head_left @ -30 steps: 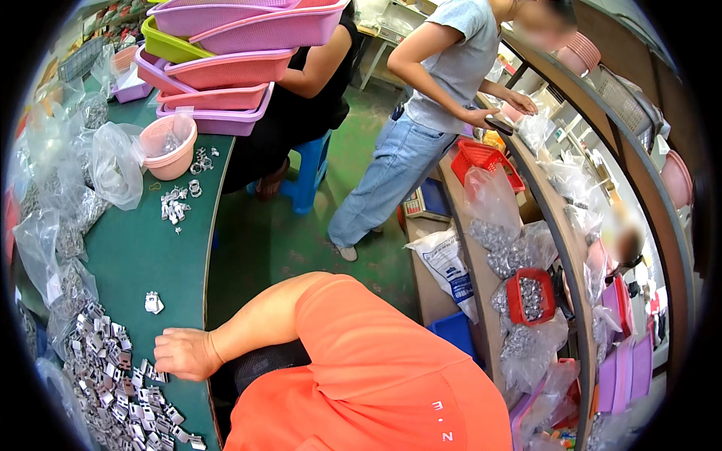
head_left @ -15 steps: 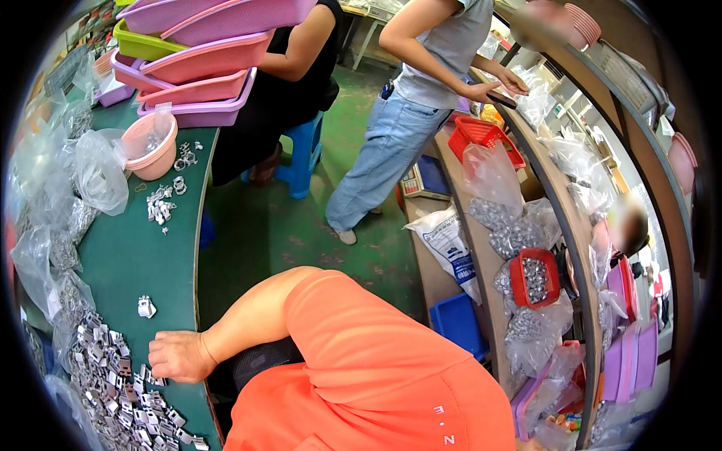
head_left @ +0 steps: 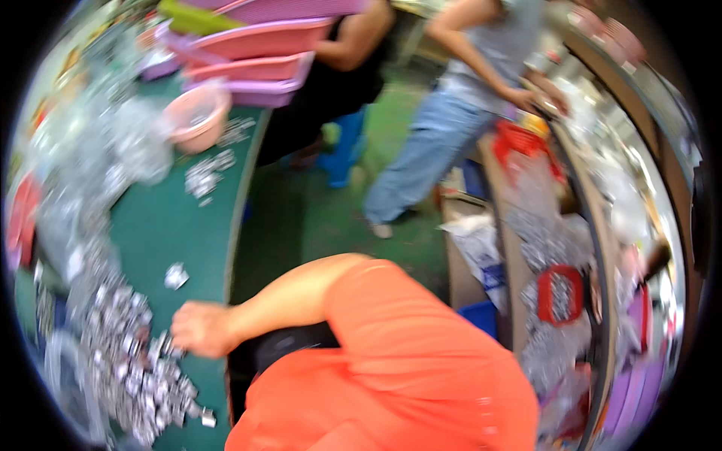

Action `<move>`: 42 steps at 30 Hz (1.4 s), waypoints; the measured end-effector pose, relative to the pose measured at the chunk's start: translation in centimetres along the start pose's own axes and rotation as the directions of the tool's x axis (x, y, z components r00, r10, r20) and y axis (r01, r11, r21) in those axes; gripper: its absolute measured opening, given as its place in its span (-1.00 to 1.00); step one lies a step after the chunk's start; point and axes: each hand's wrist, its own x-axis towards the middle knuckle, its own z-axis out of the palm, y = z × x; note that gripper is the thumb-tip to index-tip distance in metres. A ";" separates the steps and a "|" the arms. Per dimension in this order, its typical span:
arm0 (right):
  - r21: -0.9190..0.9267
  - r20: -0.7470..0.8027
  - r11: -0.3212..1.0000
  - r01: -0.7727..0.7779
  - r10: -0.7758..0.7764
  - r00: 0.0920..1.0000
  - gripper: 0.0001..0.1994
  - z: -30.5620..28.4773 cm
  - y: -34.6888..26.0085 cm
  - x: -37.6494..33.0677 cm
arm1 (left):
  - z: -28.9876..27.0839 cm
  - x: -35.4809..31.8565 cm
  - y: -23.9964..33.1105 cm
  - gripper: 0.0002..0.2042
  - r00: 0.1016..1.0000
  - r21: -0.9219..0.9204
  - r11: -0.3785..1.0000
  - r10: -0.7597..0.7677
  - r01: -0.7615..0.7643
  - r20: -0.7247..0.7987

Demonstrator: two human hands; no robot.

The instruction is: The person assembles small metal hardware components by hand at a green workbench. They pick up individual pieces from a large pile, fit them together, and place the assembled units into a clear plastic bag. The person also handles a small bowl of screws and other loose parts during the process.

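Note:
My right hand (head_left: 201, 329) rests at the near edge of the green table, back upward. Its fingers are curled down at the border of a pile of small silvery metal clips (head_left: 139, 361). The picture is blurred, and whatever the fingers pinch is hidden under them. A single metal piece (head_left: 177, 276) lies apart on the tabletop, just beyond the hand. Farther up the table is a small cluster of metal parts (head_left: 207, 177), near a pink bowl (head_left: 197, 120). My left hand is out of the picture.
Clear plastic bags (head_left: 90, 173) line the table's left side. Stacked pink and purple baskets (head_left: 259, 45) stand at the far end. One person sits behind them; another stands in jeans (head_left: 425, 143). Shelves on the right hold bagged parts and a red basket (head_left: 560, 295).
The view has shifted and blurred, so the scene sits farther right and a little higher. My right hand stays beside the pile, fingers still curled. The standing person's hands remain raised near the shelf.

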 end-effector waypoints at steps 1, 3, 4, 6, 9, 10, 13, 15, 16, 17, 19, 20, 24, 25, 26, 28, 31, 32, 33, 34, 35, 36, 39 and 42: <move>0.040 -0.019 0.999 0.022 -0.021 1.000 -0.88 -0.2 -0.2 0.5 | 0.1 -0.6 -0.1 -0.73 1.000 -0.013 1.000 -0.018 0.019 0.020; 0.071 -0.008 0.997 -0.037 0.038 0.999 -0.86 -3.1 -0.5 0.5 | -0.1 2.2 1.8 -0.74 0.999 -0.001 0.999 0.050 -0.050 0.021; 0.099 -0.010 0.994 -0.052 0.053 0.999 -0.84 -4.1 -0.6 0.5 | 2.3 4.4 0.1 -0.80 0.982 0.087 0.984 0.165 -0.157 -0.092; 0.122 0.009 0.990 -0.071 0.070 0.997 -0.80 -4.7 -0.7 0.8 | 2.1 3.4 0.9 -0.79 0.995 0.032 0.998 0.049 -0.047 -0.091; 0.194 0.019 0.977 -0.085 0.083 0.996 -0.77 -4.8 -1.1 1.3 | 0.4 1.2 0.8 -0.74 0.998 -0.011 0.998 -0.057 0.056 -0.035; 0.215 0.025 0.972 -0.097 0.094 0.995 -0.77 -4.8 -1.0 1.3 | 0.5 0.8 1.0 -0.74 0.997 -0.012 0.998 -0.069 0.068 -0.029; 0.366 -0.078 0.919 -0.150 0.190 0.979 -0.77 -5.1 -0.6 1.3 | 0.2 -0.2 1.3 -0.74 0.995 -0.036 0.996 -0.089 0.087 -0.038; 0.286 -0.128 0.949 -0.136 0.178 0.976 -0.80 -7.0 1.0 1.8 | 0.2 -0.5 1.3 -0.74 0.994 -0.060 0.995 -0.089 0.085 -0.062; 0.146 -0.148 0.981 -0.128 0.150 0.978 -0.80 -8.2 2.8 1.6 | 0.3 -0.3 1.5 -0.73 0.995 -0.064 0.995 -0.079 0.075 -0.065; 0.062 -0.232 0.989 -0.137 0.148 0.961 -0.80 -9.8 4.9 2.1 | 0.4 -0.4 1.3 -0.73 0.995 -0.072 0.995 -0.077 0.072 -0.070; -0.071 -0.279 0.945 -0.318 0.287 0.916 -0.80 -13.4 9.6 3.3 | 0.4 -1.1 0.9 -0.73 0.991 -0.076 0.993 -0.096 0.090 -0.088; -0.194 -0.392 0.933 -0.304 0.210 0.896 -0.82 -15.5 12.3 4.2 | 0.2 -1.5 1.2 -0.73 0.990 -0.068 0.994 -0.096 0.089 -0.102; -0.355 -0.399 0.715 -0.603 0.467 0.789 -0.74 -23.0 21.4 6.0 | 0.8 -1.0 1.2 -0.74 0.988 -0.089 0.992 -0.098 0.088 -0.123; -0.390 -0.339 0.620 -0.680 0.590 0.733 -0.66 -24.0 22.8 6.6 | 1.0 -1.0 1.3 -0.74 0.987 -0.085 0.992 -0.103 0.092 -0.126; -0.466 -0.306 0.506 -0.726 0.678 0.669 -0.59 -24.2 23.5 7.8 | 1.0 -1.1 1.3 -0.74 0.985 -0.079 0.992 -0.112 0.102 -0.130; -0.612 -0.265 0.260 -0.747 0.823 0.503 -0.45 -24.4 24.4 10.3 | 0.8 -1.5 1.5 -0.75 0.982 -0.071 0.989 -0.137 0.129 -0.131; -0.418 -0.378 0.091 -0.904 0.888 0.264 -0.35 -24.7 26.6 11.9 | 0.7 -1.3 2.1 -0.76 0.983 -0.048 0.990 -0.138 0.133 -0.122; -0.456 -0.399 0.084 -0.886 0.871 0.288 -0.39 -24.6 27.6 11.4 | 1.0 -1.3 1.8 -0.76 0.983 -0.037 0.991 -0.135 0.131 -0.125; -0.440 -0.377 0.185 -0.879 0.850 0.368 -0.39 -24.9 28.6 10.9 | 1.2 -1.1 1.7 -0.76 0.983 -0.027 0.991 -0.131 0.129 -0.128; -0.422 -0.354 0.289 -0.859 0.820 0.450 -0.39 -25.1 29.2 10.9 | 1.2 -1.2 1.8 -0.76 0.981 -0.027 0.991 -0.134 0.132 -0.138; -0.402 -0.334 0.390 -0.828 0.780 0.529 -0.38 -25.3 29.6 10.8 | 1.2 -1.4 1.9 -0.76 0.980 -0.027 0.991 -0.137 0.134 -0.147; -0.332 -0.258 0.445 -0.832 0.806 0.533 -0.40 -25.5 29.6 10.5 | 1.1 -1.4 2.1 -0.76 0.978 -0.029 0.990 -0.139 0.136 -0.157; -0.226 -0.005 0.616 -0.754 0.774 0.633 -0.41 -24.6 26.8 11.6 | 0.7 -2.0 2.1 -0.77 0.977 -0.034 0.988 -0.153 0.150 -0.146; -0.343 0.131 0.684 -0.644 0.714 0.688 -0.38 -22.7 25.5 11.7 | 0.5 -2.0 2.3 -0.77 0.976 -0.035 0.986 -0.165 0.162 -0.143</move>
